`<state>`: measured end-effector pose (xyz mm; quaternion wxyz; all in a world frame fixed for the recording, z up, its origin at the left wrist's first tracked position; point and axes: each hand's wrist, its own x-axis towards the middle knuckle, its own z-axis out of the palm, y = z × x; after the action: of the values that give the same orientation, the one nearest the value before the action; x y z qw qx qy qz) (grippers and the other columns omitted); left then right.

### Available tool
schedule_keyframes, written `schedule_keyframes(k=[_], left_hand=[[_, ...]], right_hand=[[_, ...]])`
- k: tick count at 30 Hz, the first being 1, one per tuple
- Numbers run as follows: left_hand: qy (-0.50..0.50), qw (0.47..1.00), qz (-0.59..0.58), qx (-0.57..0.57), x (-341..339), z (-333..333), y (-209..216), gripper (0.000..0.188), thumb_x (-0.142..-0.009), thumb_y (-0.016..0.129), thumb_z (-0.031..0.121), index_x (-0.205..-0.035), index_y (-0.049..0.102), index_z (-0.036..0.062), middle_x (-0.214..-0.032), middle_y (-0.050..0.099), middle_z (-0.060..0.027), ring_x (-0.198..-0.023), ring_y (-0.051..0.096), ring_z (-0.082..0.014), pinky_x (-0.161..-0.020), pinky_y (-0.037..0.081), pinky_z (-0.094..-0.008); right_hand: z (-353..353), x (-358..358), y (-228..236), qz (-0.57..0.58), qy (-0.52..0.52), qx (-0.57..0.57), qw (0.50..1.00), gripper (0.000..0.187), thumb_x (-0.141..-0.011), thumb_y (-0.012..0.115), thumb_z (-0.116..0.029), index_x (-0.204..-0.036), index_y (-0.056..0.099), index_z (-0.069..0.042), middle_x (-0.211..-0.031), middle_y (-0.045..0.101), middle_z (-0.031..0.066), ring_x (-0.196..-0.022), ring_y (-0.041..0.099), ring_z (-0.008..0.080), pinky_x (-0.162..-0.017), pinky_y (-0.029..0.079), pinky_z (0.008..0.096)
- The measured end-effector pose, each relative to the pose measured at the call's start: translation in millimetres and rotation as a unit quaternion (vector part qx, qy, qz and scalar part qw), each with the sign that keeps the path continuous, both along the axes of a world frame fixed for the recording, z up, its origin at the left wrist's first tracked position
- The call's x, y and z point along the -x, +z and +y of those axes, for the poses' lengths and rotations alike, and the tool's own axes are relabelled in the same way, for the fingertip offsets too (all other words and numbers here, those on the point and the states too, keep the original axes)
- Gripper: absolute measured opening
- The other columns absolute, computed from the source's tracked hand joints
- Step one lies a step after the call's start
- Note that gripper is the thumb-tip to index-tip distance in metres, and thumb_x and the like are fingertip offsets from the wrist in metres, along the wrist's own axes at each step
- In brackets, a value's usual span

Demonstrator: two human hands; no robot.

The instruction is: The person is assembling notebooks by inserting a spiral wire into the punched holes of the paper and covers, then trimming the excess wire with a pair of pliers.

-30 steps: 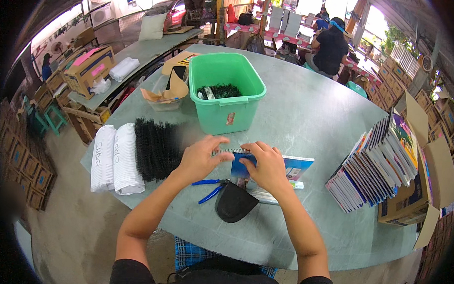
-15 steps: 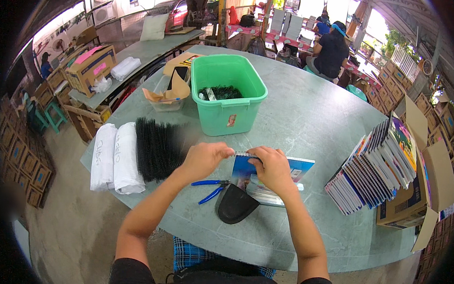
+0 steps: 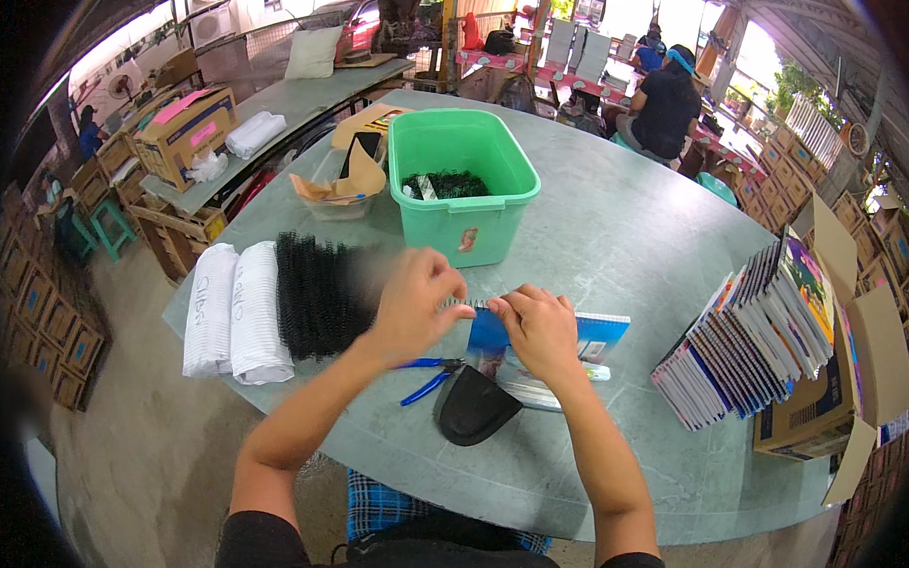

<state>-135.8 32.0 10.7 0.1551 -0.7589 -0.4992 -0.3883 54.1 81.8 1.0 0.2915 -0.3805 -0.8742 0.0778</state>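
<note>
A blue-covered notebook (image 3: 595,337) lies on the round grey table (image 3: 636,240) in front of me. My right hand (image 3: 538,327) presses down on its left part, fingers curled at the top edge. My left hand (image 3: 414,301) pinches a thin black spiral wire (image 3: 460,304) at the notebook's top left corner. Blue-handled pliers (image 3: 426,375) and a black pouch (image 3: 473,407) lie just below my hands. A heap of black spiral wires (image 3: 314,291) sits to the left of my left hand.
A green plastic tub (image 3: 457,199) holding black bits stands behind the notebook. Two white rolled bundles (image 3: 231,308) lie at the table's left edge. A row of bound notebooks (image 3: 748,334) leans against an open cardboard box (image 3: 852,368) at the right. A person sits at a far table.
My left hand has shifted slightly at the notebook's top edge with the spiral wire. My right hand stays on the notebook.
</note>
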Motion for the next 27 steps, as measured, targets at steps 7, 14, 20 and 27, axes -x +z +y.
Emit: schedule_keyframes(k=[7,14,20,27], left_hand=[[-0.051,0.947,-0.086,0.306,-42.4,-30.4,-109.3,0.039,-0.064,0.076,0.022,-0.093,0.058,0.0036,-0.100,0.053,-0.0164,-0.097,0.052,-0.0345,-0.083,0.044,-0.0392],[-0.046,0.967,-0.199,0.154,-28.8,-39.9,-0.9,0.032,-0.065,0.071,0.002,-0.093,0.056,0.0029,-0.092,0.057,-0.0149,-0.086,0.058,-0.0295,-0.078,0.047,-0.0366],[-0.028,0.963,-0.126,0.236,-8.8,-27.4,-0.7,0.019,-0.072,0.068,0.006,-0.083,0.053,0.0029,-0.076,0.058,-0.0096,-0.072,0.060,-0.0188,-0.068,0.047,-0.0287],[-0.148,0.953,-0.085,0.252,-18.9,-27.2,-6.8,0.035,-0.078,0.061,-0.002,-0.113,0.060,0.0046,-0.100,0.064,-0.0126,-0.088,0.062,-0.0182,-0.075,0.050,-0.0301]], right_hand=[[-2.0,7.3,-4.8,0.139,0.026,0.088,0.986,0.017,-0.077,0.067,-0.010,-0.092,0.060,-0.006,-0.082,0.064,0.0084,-0.079,0.061,0.0274,-0.073,0.044,0.0364],[8.0,-69.8,2.0,-0.036,-0.107,0.027,0.993,0.021,-0.084,0.058,-0.028,-0.089,0.063,-0.008,-0.077,0.064,0.0126,-0.078,0.061,0.0299,-0.071,0.045,0.0394],[0.6,-71.4,14.6,-0.007,-0.079,0.126,0.989,0.023,-0.085,0.057,-0.030,-0.084,0.066,-0.009,-0.070,0.063,0.0135,-0.069,0.062,0.0309,-0.064,0.047,0.0397],[-11.7,-69.8,7.6,-0.017,-0.083,0.102,0.991,0.016,-0.084,0.057,-0.024,-0.083,0.065,-0.010,-0.072,0.064,0.0098,-0.067,0.061,0.0289,-0.065,0.044,0.0396]])
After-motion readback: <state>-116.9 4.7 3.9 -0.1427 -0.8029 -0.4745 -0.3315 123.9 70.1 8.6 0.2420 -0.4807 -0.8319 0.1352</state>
